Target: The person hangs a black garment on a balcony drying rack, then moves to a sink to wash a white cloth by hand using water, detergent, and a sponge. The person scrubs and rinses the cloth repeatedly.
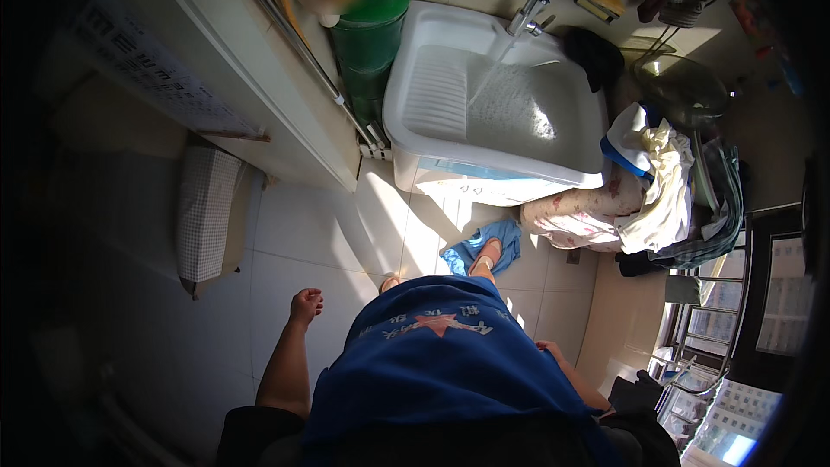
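My left hand (307, 306) hangs at my side above the tiled floor, its fingers curled in and nothing visible in them. Beside the blue apron (428, 363) that I wear is my right hand (548, 349), partly covered by the apron's edge; its fingers are hard to make out. Before me stands a white laundry sink (401, 143) with a ribbed washboard (436, 100) on its left side. Water runs from the chrome faucet (530, 10) into foamy water (519, 104) in the basin. My slippered foot (487, 255) is on a blue cloth (509, 238) on the floor.
Right of the sink, cream and white garments (668, 188) are heaped by a flower-patterned cover (577, 211). A dark cloth (591, 55) lies on the sink's rim. Green pipe (369, 39) and a metal pole (301, 45) rise at left. A checked-cloth-covered item (206, 214) stands by the doorframe.
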The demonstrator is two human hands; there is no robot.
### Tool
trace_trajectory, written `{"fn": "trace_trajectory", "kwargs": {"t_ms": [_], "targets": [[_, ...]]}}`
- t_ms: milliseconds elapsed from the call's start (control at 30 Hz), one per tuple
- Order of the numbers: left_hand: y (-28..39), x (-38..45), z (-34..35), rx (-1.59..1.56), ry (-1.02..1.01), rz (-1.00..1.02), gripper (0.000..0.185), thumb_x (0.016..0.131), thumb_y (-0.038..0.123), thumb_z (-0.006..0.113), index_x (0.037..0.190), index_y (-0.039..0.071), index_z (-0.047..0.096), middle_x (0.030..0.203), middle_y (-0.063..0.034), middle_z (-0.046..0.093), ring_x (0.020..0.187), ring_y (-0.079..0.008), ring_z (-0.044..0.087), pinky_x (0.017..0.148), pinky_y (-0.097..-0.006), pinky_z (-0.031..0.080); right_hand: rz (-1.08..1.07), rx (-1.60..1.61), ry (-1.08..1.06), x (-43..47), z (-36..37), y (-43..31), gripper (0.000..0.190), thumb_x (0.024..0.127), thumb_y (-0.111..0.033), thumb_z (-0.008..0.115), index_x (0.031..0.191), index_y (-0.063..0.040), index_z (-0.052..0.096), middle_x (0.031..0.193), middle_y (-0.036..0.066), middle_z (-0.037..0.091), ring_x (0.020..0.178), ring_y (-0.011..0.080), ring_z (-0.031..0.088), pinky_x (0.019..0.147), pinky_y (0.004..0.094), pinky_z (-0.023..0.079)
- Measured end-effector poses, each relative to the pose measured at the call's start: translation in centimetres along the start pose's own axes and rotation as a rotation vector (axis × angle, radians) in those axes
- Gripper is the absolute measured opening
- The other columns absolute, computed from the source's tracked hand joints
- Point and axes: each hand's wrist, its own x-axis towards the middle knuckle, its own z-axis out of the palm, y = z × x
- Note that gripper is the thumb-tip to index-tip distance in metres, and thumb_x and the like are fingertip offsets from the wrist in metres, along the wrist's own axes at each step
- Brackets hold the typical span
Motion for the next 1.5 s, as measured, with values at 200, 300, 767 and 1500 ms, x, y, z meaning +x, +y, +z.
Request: {"fn": "trace_trajectory", "kwargs": {"t_ms": [200, 300, 767, 1500], "targets": [[-10.6, -2.2, 5.6, 0.060, -0.141, -0.197, 0.011, 0.084, 0.015, 0.059, 0.092, 0.009, 0.060, 0.070, -0.0041, 0.061, 0.054, -0.0157, 0.057, 0.047, -0.0326, 0.050, -0.120, 0.058, 0.010, 3.7, -6.4, -5.6, 0.018, 0.085, -0.012, 0.060, 0.098, 0.000, 0.064, 0.077, 0.008, 0.065, 0.066, 0.0143, 0.061, 0.058, 0.0254, 0.049], [-3.5, -6.6, 11.3, 0.261, -0.229, -0.251, 0.014, 0.083, 0.018, 0.061, 0.093, 0.008, 0.061, 0.072, -0.0041, 0.062, 0.056, -0.0159, 0.058, 0.049, -0.0312, 0.050, -0.089, 0.099, 0.052, 5.3, -10.5, -4.6, 0.016, 0.085, -0.012, 0.060, 0.095, -0.001, 0.064, 0.076, 0.007, 0.065, 0.064, 0.0138, 0.061, 0.056, 0.0254, 0.049], [-2.4, -9.3, 10.5, -0.081, 0.135, -0.143, 0.017, 0.087, 0.016, 0.059, 0.100, 0.005, 0.061, 0.079, -0.0037, 0.062, 0.064, -0.0128, 0.060, 0.056, -0.0277, 0.053, -0.066, -0.032, -0.026, 11.7, -13.0, -11.1, 0.011, 0.084, -0.008, 0.057, 0.089, -0.002, 0.063, 0.070, 0.006, 0.062, 0.058, 0.0137, 0.060, 0.052, 0.0255, 0.049], [-12.6, -2.6, -22.8, 0.463, 0.319, -0.040, 0.022, 0.080, 0.022, 0.061, 0.091, 0.003, 0.064, 0.088, -0.0122, 0.067, 0.085, -0.0240, 0.065, 0.076, -0.0326, 0.051, 0.129, -0.375, -0.233, 5.8, 10.3, -8.5, 0.014, 0.085, -0.012, 0.060, 0.095, -0.002, 0.064, 0.076, 0.009, 0.065, 0.061, 0.0158, 0.062, 0.052, 0.0284, 0.050]]}}
